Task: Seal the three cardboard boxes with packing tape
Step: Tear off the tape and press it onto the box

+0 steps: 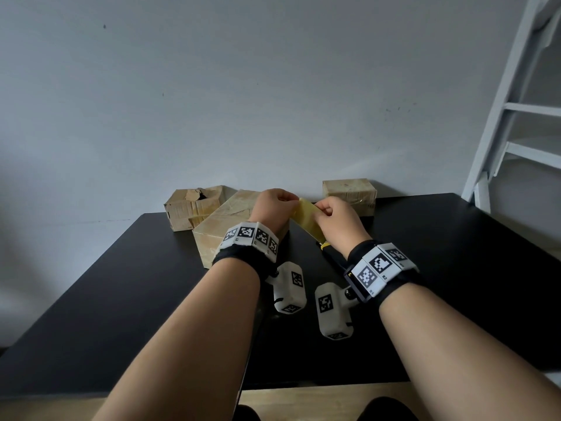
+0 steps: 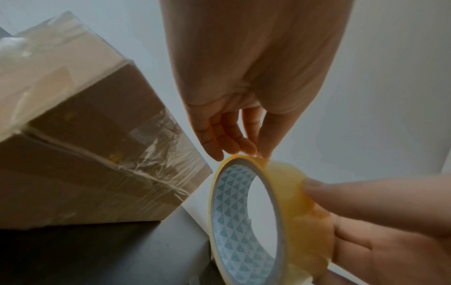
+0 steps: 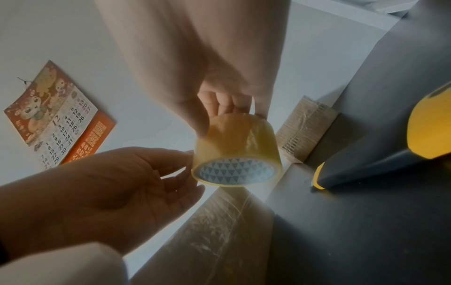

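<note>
A yellowish roll of packing tape point(image 1: 306, 218) hangs in the air between both hands, above the black table point(image 1: 121, 299). My right hand point(image 1: 323, 214) grips the roll point(image 3: 234, 146) round its outside, thumb on the band point(image 2: 295, 204). My left hand point(image 1: 290, 202) pinches the roll's rim with thumb and fingertips point(image 2: 251, 152). Three cardboard boxes stand behind the hands. The large taped one point(image 1: 224, 226) lies just under my left hand, a crumpled one point(image 1: 188, 208) is at the far left, and a small one point(image 1: 349, 192) stands against the wall.
A yellow and black utility knife point(image 1: 326, 247) lies on the table under my right wrist. A white ladder frame point(image 1: 516, 117) stands at the right. A calendar point(image 3: 56, 119) hangs on the wall. The table's front edge point(image 1: 303, 387) is close to my body.
</note>
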